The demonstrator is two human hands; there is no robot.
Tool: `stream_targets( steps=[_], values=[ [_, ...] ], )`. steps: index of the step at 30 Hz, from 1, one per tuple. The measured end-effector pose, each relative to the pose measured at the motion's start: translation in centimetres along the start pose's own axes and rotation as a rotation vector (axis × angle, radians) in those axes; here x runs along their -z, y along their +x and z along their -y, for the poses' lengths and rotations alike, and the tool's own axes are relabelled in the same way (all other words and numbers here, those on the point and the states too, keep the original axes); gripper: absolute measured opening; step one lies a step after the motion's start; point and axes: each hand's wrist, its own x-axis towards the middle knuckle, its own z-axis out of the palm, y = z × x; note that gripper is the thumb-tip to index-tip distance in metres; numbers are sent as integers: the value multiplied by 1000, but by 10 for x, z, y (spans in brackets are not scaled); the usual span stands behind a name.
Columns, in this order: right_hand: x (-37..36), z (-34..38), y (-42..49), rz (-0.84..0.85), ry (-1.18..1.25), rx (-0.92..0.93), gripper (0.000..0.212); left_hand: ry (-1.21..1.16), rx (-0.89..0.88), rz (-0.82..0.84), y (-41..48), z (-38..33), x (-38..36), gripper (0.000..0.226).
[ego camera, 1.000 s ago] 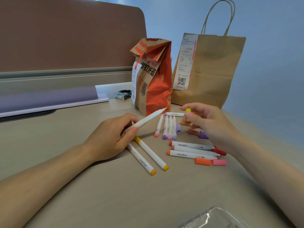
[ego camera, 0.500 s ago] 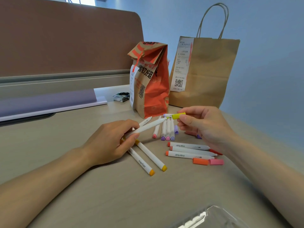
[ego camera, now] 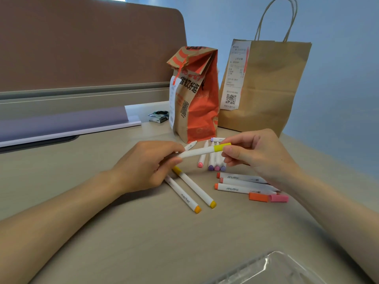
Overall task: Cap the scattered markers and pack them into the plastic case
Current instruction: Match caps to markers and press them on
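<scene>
As the hands stand: left hand (ego camera: 147,167) grips the white barrel of the yellow marker (ego camera: 196,152); right hand (ego camera: 256,154) pinches the yellow cap (ego camera: 222,147) on its end. The marker is held above the desk (ego camera: 123,232), between both hands.
Cap seating: on the tip; pushed fully home or not, cannot tell.
Packed: none that shows. Only a corner of the plastic case (ego camera: 276,269) is in view at the near edge, with no markers seen in it.
Loose caps: orange cap (ego camera: 258,196) and pink cap (ego camera: 280,198) lie just beside the three red-orange markers (ego camera: 240,184), probably theirs.
Other markers: two orange-yellow markers (ego camera: 190,193) by the left hand; pink-purple row (ego camera: 215,160) behind.
Stage, my guess: early, capping under way, all packing left.
Barrel print: "marker"; the smaller logo is blurred.
Orange bag (ego camera: 196,111): bold black Chinese characters and a QR code; reading unsure.
Brown bag (ego camera: 272,89): receipt with a QR code; print too small.
</scene>
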Motion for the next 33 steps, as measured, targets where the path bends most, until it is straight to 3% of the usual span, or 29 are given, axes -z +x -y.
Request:
stream_targets(
  steps=[5, 15, 28, 33],
  values=[
    [-7, 8, -2, 3, -84, 77, 25, -5, 10, -99, 18, 1, 21, 26],
    [-15, 10, -4, -11, -128, 132, 24, -15, 65, -74, 22, 2, 28, 14],
    [-23, 6, -1, 71, -72, 141, 26, -218, 211, 304, 27, -12, 30, 15],
    [-28, -1, 0, 82, 43, 56, 21, -334, 327, 392, 27, -15, 28, 39]
  ],
)
